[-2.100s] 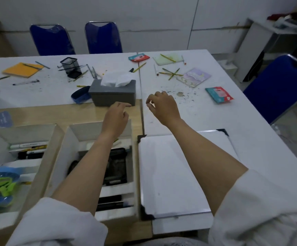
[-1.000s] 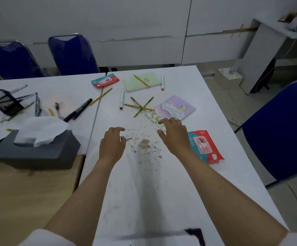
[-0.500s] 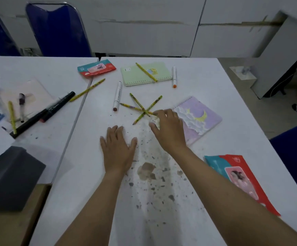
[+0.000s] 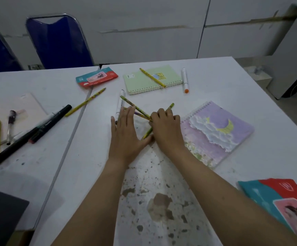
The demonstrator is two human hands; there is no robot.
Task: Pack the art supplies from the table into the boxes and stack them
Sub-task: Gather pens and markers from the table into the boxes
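Both hands are working at the middle of the white worktop point(image 4: 215, 89). The left hand point(image 4: 126, 134) is lying flat, fingers straight and spread, its fingertips touching the crossed pencils point(image 4: 135, 106) and partly covering a white marker point(image 4: 120, 103) that is lying just beside them. The right hand point(image 4: 167, 128) is sitting right over the point where the pencils are crossing, fingers curled down onto them; whether it is actually gripping them or only pressing on them, I cannot tell. One pencil tip is poking out beyond its knuckles, another end is showing between the two hands.

Just to the right of that hand, a purple spiral notebook point(image 4: 218, 132) with a moon and clouds is lying flat. Farther back, a green notebook point(image 4: 144, 82) is carrying a yellow pencil point(image 4: 152, 79) across its cover, with an orange-tipped marker point(image 4: 185, 79) beside it. A red and teal packet point(image 4: 96, 79) is sitting near the seam between worktops, and a second packet point(image 4: 282, 201) is lying at the near right edge. Off to the left, black markers point(image 4: 43, 125) and a loose yellow pencil point(image 4: 85, 102) are lying scattered.
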